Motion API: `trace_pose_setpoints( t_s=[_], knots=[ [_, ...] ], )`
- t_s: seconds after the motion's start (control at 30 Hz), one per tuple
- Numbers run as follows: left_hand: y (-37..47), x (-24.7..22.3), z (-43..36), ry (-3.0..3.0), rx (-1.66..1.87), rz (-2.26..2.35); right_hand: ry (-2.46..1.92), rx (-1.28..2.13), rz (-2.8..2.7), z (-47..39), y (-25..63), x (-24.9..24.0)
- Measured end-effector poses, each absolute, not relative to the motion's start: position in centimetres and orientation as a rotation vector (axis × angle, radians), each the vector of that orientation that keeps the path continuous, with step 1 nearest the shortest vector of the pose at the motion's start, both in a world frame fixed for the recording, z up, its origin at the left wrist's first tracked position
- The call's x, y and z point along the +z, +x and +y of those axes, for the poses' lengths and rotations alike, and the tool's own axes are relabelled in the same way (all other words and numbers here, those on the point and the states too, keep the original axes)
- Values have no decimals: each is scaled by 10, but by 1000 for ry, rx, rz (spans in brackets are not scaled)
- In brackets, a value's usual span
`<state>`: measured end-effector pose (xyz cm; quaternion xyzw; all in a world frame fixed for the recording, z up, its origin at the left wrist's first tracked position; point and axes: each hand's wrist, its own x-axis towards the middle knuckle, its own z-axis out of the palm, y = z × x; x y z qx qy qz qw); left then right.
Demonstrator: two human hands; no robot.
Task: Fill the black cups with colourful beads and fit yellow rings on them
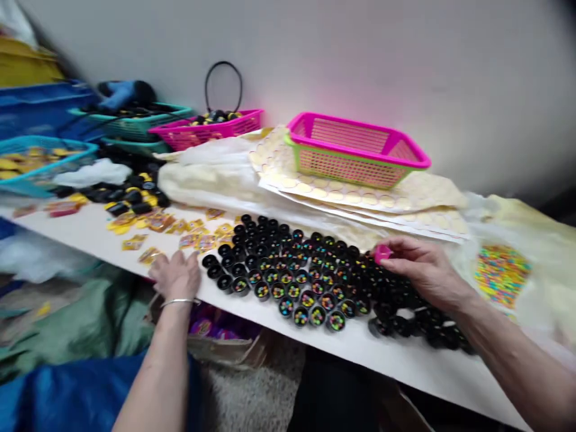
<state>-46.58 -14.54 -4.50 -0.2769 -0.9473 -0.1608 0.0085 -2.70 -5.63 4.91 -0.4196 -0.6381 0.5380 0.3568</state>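
My right hand (420, 261) pinches a small pink cup (382, 254) over the right part of a dense group of small round black cups (283, 261). Many of these cups hold bright multicoloured beads or candies; those at the left end look unfilled. My left hand (175, 277) rests at the table's front edge with fingers apart and holds nothing. It lies left of the cups, just in front of small orange-yellow packets (198, 237). A pile of multicoloured pellets (503, 273) lies on clear plastic to the right of my right hand.
A pink and green basket (355, 153) stands on printed sheets (324, 192) at the back. Further left are a pink basket (243, 125), teal baskets (144, 125) and a blue basket (49, 165) with yellow pieces. Below the edge sits an open box (225, 348) holding purple packets.
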Motion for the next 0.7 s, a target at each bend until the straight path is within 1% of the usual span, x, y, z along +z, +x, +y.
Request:
trace_pose_setpoints(
  t_s=[0.1, 0.17, 0.23, 0.3, 0.4, 0.47, 0.6, 0.7],
  knots=[
    [-476, -59, -150, -804, -554, -2879, -905, 1542, -1874, -55, -107, 42],
    [-474, -64, -149, -813, -606, -2852, -828, 1480, -2060, -47, -148, 30],
    [-472, -64, -148, -791, -643, -2873, -778, 1259, -2309, -36, -178, 20],
    [-470, -63, -148, -780, -664, -2893, -737, 955, -2561, -27, -198, 14],
    [-470, -61, -149, -783, -666, -2893, -681, 542, -2879, -19, -217, 17],
    [-469, -60, -150, -778, -663, -2901, -635, 339, -3022, -19, -225, 21],
    [-470, -60, -150, -778, -677, -2916, -557, 111, -3151, -22, -233, 27],
    [-472, -62, -150, -781, -700, -2912, -592, 117, -3153, -20, -234, 25]
  ],
)
